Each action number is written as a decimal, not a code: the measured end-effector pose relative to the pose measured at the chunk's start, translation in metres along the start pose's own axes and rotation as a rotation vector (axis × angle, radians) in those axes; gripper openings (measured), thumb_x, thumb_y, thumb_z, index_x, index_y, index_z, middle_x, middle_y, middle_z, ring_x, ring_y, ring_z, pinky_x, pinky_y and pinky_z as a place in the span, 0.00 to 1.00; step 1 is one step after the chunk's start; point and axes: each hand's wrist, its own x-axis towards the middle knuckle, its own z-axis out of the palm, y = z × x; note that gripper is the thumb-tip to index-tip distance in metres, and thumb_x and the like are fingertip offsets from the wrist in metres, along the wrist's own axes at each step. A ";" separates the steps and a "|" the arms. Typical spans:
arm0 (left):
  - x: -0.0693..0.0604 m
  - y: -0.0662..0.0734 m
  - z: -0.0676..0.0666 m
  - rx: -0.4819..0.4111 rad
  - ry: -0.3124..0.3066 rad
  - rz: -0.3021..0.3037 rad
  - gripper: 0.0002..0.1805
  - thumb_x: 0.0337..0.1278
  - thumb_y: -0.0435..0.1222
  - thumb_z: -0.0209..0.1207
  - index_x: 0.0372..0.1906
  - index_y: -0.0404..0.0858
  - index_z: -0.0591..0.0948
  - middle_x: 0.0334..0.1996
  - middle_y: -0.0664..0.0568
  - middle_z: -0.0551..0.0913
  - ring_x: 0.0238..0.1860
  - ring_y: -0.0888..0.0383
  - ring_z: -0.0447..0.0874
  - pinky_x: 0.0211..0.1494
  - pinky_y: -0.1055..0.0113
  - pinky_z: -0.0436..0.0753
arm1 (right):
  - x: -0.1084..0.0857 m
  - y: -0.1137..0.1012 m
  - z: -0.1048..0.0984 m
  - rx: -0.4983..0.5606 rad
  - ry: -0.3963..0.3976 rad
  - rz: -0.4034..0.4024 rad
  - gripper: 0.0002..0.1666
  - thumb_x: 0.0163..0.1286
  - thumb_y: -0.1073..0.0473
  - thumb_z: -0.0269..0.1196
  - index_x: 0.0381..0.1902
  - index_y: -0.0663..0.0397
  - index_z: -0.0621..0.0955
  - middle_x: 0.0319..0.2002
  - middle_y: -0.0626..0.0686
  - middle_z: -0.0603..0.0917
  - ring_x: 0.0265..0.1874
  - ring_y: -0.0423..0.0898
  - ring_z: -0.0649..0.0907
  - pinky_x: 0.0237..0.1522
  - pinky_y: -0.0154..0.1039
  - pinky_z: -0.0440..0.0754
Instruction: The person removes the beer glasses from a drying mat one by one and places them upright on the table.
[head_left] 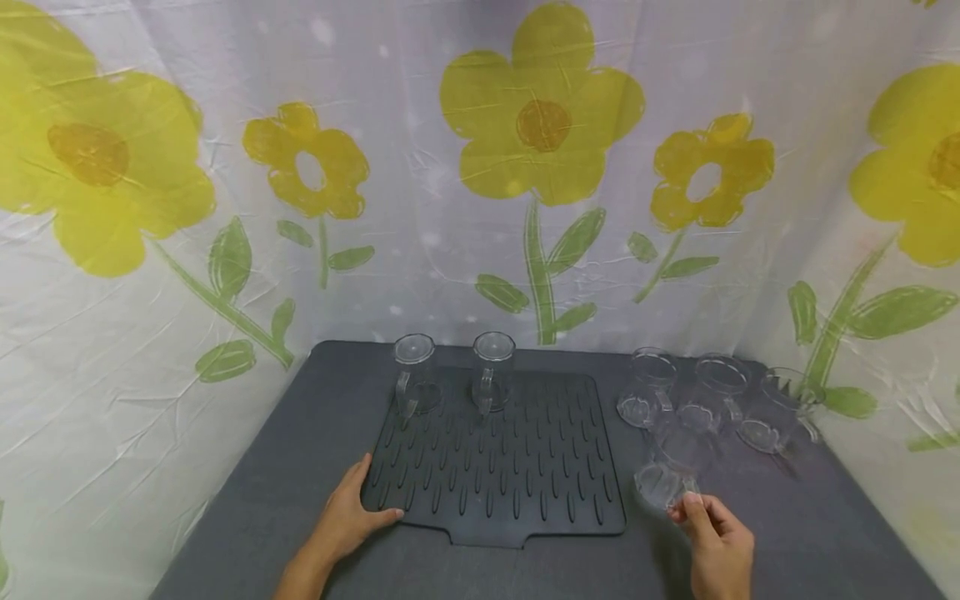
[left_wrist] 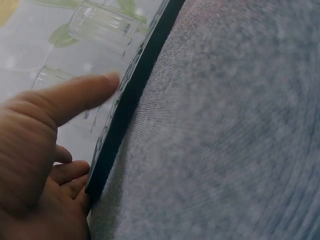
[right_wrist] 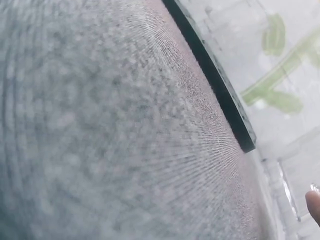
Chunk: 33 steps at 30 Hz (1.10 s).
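Note:
A black drying mat (head_left: 495, 467) with raised ridges lies on the grey table. My left hand (head_left: 347, 510) rests at its front left corner, thumb stretched along the front edge and fingers against the left side. In the left wrist view, the left thumb (left_wrist: 85, 95) extends over the mat's edge (left_wrist: 127, 110). My right hand (head_left: 712, 537) pinches the handle of a clear glass mug (head_left: 675, 462) to the right of the mat. Whether that mug touches the table is unclear. Two glass mugs, one (head_left: 416, 371) left of the other (head_left: 493, 371), stand at the mat's back, apparently upside down.
Three more clear glass mugs stand at the back right: one (head_left: 648, 387), a middle one (head_left: 716, 392) and a right one (head_left: 776, 408). A flowered curtain (head_left: 420, 250) hangs behind and at both sides of the table (head_left: 277, 450).

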 end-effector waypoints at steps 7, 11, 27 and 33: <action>0.003 -0.003 0.000 0.013 -0.027 -0.031 0.64 0.36 0.49 0.77 0.74 0.27 0.51 0.69 0.26 0.53 0.68 0.29 0.51 0.63 0.35 0.60 | 0.002 0.009 -0.003 -0.023 0.022 0.007 0.16 0.70 0.71 0.58 0.25 0.82 0.75 0.17 0.53 0.79 0.21 0.42 0.81 0.29 0.28 0.80; 0.004 -0.002 0.000 0.025 -0.026 -0.030 0.64 0.36 0.49 0.77 0.73 0.26 0.51 0.69 0.26 0.54 0.67 0.29 0.52 0.63 0.35 0.60 | 0.003 0.012 -0.005 -0.036 0.017 0.024 0.17 0.71 0.70 0.57 0.22 0.78 0.75 0.17 0.53 0.78 0.20 0.41 0.80 0.28 0.28 0.80; 0.003 -0.006 0.002 0.002 -0.017 -0.012 0.64 0.36 0.47 0.77 0.73 0.25 0.52 0.69 0.27 0.55 0.68 0.30 0.53 0.63 0.36 0.60 | 0.004 0.016 -0.010 -0.002 -0.023 0.050 0.16 0.71 0.68 0.58 0.23 0.72 0.77 0.18 0.53 0.79 0.22 0.42 0.82 0.30 0.30 0.82; 0.002 -0.008 0.000 -0.011 -0.036 0.002 0.65 0.36 0.51 0.76 0.73 0.26 0.51 0.69 0.27 0.53 0.68 0.29 0.51 0.63 0.35 0.60 | 0.004 0.015 -0.013 -0.022 -0.065 0.051 0.17 0.72 0.65 0.58 0.28 0.78 0.77 0.20 0.52 0.81 0.24 0.41 0.82 0.30 0.30 0.82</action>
